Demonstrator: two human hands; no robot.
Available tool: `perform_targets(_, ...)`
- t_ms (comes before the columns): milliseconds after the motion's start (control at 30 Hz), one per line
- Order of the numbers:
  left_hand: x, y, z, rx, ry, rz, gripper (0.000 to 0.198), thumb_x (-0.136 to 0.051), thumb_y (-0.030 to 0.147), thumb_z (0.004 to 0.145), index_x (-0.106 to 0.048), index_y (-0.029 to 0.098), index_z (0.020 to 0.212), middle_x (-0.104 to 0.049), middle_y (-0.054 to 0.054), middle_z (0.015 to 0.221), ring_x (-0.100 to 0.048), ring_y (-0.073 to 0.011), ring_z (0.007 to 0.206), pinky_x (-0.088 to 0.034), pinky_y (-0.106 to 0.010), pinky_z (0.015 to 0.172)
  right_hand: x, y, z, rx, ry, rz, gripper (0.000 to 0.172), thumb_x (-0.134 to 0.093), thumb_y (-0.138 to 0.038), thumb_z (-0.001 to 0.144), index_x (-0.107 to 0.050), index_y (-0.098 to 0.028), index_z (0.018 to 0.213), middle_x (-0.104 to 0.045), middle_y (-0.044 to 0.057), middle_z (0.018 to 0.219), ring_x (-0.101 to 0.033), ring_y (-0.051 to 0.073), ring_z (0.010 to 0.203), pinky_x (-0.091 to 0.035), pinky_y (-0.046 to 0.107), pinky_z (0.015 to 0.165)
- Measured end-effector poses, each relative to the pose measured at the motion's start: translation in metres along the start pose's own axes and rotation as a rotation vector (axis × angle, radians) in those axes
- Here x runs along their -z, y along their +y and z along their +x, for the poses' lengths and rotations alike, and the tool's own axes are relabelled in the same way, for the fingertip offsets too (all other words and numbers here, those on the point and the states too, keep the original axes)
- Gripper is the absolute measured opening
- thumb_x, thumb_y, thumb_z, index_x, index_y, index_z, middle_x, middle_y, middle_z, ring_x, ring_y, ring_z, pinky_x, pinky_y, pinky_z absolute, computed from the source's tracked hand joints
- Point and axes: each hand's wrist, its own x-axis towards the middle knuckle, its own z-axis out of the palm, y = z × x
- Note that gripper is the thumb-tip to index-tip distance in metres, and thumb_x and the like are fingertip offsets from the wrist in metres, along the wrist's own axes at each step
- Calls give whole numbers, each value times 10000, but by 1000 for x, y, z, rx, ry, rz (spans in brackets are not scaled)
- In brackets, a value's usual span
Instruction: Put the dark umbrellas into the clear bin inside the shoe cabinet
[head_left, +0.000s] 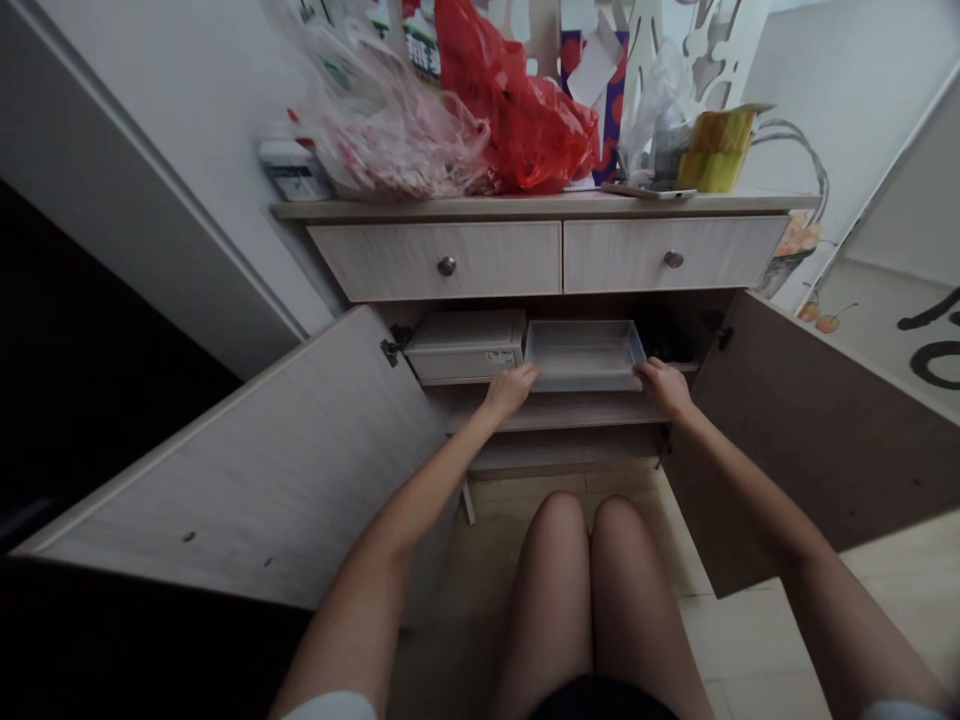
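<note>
A shallow translucent plastic tray (585, 358), with nothing seen inside it, sits at the front of the cabinet's upper shelf. My left hand (512, 390) grips its front left corner, fingers closed on the rim. At the opposite front corner my right hand (665, 386) pinches the tray's edge the same way. Just left of the tray is a whitish plastic storage box (469, 345) with a small label on its front. Something dark (664, 338) lies in shadow to the right; its kind cannot be made out.
Both cabinet doors stand open, the left door (262, 470) and the right door (817, 430). Above are two closed drawers (495, 262). A red plastic bag (525, 130), a clear bag (397, 130) and a white bottle (292, 168) crowd the top. A lower shelf (562, 410) runs beneath the tray.
</note>
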Motion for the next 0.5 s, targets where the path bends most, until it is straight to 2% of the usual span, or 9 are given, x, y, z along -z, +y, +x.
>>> perform_targets(167,-35,14,-105,-215,155,-9,388,-415,123,956,-687,218,1215,-729,-98,1100,-702,-164,833,-527,-232,709,-4,-3,-107,131,82,139,349,-376,-276,1025,-719,-211,1038,-671,81,950,-625,172,790,-408,239,652)
perform_targets(267,-61,24,-161,-247,240,-71,398,-393,114,956,-700,211,1190,-745,-88,1027,-711,-159,832,-543,-223,706,-14,-10,-156,172,73,167,346,-374,-265,1028,-715,-210,1026,-672,72,913,-635,168,764,-424,234,640)
perform_targets(367,-79,32,-199,-219,272,-131,397,-396,111,949,-718,216,1155,-753,-81,974,-718,-154,803,-558,-223,698,-23,-19,-185,188,25,165,341,-372,-233,1021,-712,-207,1011,-678,72,913,-642,166,748,-435,231,619)
perform_targets(500,-93,43,-227,-155,282,-256,372,-396,163,961,-737,231,1091,-758,-72,946,-730,-159,842,-574,-232,723,-31,-26,-202,197,-48,184,317,-388,-178,1001,-703,-214,1010,-691,74,951,-658,161,778,-453,221,633)
